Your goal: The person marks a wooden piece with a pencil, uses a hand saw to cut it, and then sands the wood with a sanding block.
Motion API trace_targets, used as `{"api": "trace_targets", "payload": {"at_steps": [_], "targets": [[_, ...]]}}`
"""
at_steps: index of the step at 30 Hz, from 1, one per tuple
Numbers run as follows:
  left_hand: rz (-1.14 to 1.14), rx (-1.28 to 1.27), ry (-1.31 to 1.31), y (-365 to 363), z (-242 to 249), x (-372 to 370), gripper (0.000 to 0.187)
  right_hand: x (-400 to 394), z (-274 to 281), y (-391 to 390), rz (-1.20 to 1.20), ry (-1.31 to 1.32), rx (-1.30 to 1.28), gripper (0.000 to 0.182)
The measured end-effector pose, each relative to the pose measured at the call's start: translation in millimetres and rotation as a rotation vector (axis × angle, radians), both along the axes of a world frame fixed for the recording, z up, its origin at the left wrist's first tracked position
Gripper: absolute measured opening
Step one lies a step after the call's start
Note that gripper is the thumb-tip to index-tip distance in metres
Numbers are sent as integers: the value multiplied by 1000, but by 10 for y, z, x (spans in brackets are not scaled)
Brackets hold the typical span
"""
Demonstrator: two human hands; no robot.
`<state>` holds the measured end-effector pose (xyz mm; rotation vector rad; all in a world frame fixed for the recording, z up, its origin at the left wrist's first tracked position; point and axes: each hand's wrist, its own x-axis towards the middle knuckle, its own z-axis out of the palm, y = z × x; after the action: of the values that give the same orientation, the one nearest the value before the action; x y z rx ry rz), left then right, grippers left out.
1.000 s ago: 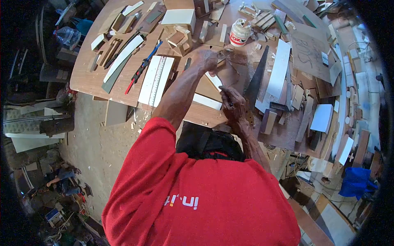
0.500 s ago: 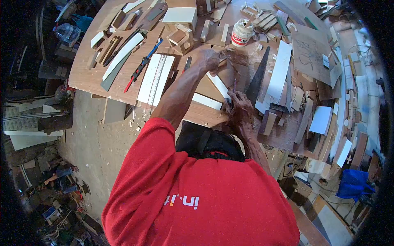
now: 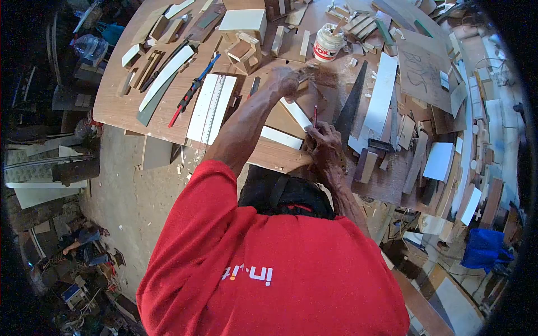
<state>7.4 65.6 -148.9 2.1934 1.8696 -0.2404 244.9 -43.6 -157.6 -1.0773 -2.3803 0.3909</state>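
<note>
My left hand (image 3: 287, 82) reaches over the workbench, fingers closed at the far end of a white-faced wooden strip (image 3: 296, 114); exactly what lies within its grip is hidden. Closer to my body, my right hand (image 3: 326, 144) pinches a dark red pencil (image 3: 315, 115), which points upward beside the strip's near end. Another white-faced piece (image 3: 282, 138) forms an angle with the strip, and brown board shows between them. A handsaw blade (image 3: 353, 98) lies just right of my hands.
A white tub (image 3: 329, 42) with a red label stands beyond my hands. Left lie a white board with a ruler (image 3: 213, 109) and a red-and-blue tool (image 3: 194, 89). A small wooden frame (image 3: 245, 54) sits behind. Wood offcuts and a long white board (image 3: 381, 95) crowd the right.
My right hand has shifted slightly, and the pencil now rises higher and more clearly above the fingers. My left hand stays in nearly the same place.
</note>
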Motion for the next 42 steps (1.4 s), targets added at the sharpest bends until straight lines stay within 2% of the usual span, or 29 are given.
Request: {"api": "trace_targets", "payload": {"at_steps": [3, 6, 15, 20, 29, 32, 35, 37, 40, 42], "targets": [[29, 44, -103, -25, -21, -42, 39, -32, -6, 7, -4, 27, 0, 21], [22, -71, -32, -17, 103, 5, 41, -38, -33, 7, -15, 47, -8, 21], [19, -76, -50, -60, 180, 7, 49, -47, -70, 7, -16, 71, -7, 23], [81, -73, -43, -94, 222, 53, 48, -35, -139, 17, -17, 42, -14, 26], [77, -28, -79, -86, 109, 20, 48, -6, -45, -2, 2, 44, -64, 26], [87, -52, -60, -73, 153, 30, 46, -22, 139, -69, -36, 127, -65, 25], [71, -80, -34, -82, 148, 41, 44, -13, 376, -162, -67, 234, -202, 21], [51, -63, -17, -87, 152, 32, 43, -31, 430, -200, -61, 369, -385, 23], [91, -16, -68, -116, 177, 50, 48, 2, 442, -205, -48, 255, -522, 24], [94, -22, -97, -129, 226, 48, 47, -15, 450, -204, -25, 258, -476, 24]]}}
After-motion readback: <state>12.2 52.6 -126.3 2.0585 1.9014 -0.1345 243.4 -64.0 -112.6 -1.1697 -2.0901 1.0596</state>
